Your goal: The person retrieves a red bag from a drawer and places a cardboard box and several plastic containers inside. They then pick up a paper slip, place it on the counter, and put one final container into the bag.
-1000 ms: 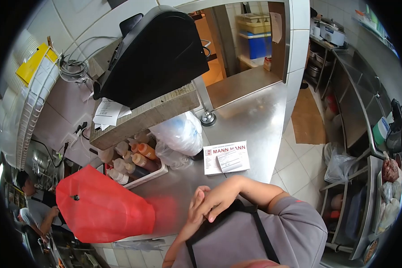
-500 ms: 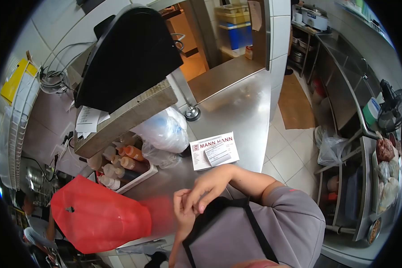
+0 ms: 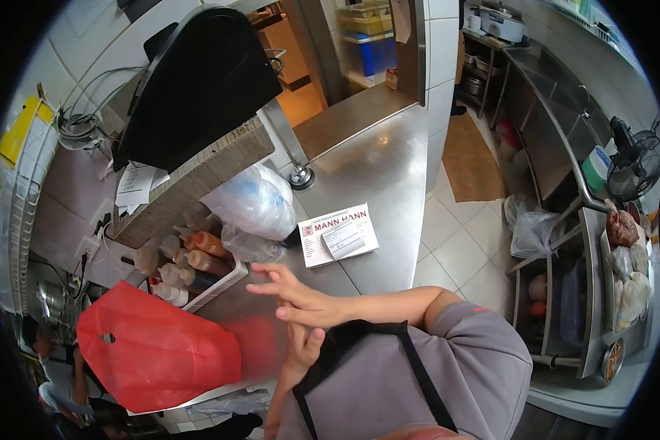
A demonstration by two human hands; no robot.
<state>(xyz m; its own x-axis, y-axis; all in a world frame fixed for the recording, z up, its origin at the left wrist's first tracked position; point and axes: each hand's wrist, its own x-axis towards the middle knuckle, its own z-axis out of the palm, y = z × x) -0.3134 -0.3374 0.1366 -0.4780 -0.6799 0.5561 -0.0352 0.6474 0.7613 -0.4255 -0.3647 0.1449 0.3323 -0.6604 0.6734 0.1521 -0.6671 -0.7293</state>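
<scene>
My right hand (image 3: 301, 299) reaches across in front of my chest, fingers stretched out and apart, holding nothing. Just below and partly behind it, my left hand (image 3: 301, 353) is raised with its thumb up. The right hand hides some of the left fingers, and the two hands overlap. A red plastic bag (image 3: 154, 348) stands upright on the steel counter, left of my hands. Beyond them lies a stack of printed MANN HANN sheets (image 3: 315, 254) with a small receipt (image 3: 345, 240) on top.
A white tray (image 3: 220, 287) holds several sauce bottles (image 3: 209, 243), beside clear plastic bags (image 3: 253, 202). A black machine (image 3: 198, 95) sits on a ledge above the counter (image 3: 378, 172). Shelving with bagged food (image 3: 633, 297) and a fan (image 3: 638, 165) stand at right. Another person (image 3: 55, 374) is at lower left.
My right hand has shifted left and its fingers have straightened away from the left hand. The whole view has moved slightly, while the red bag and sheets stay in place.
</scene>
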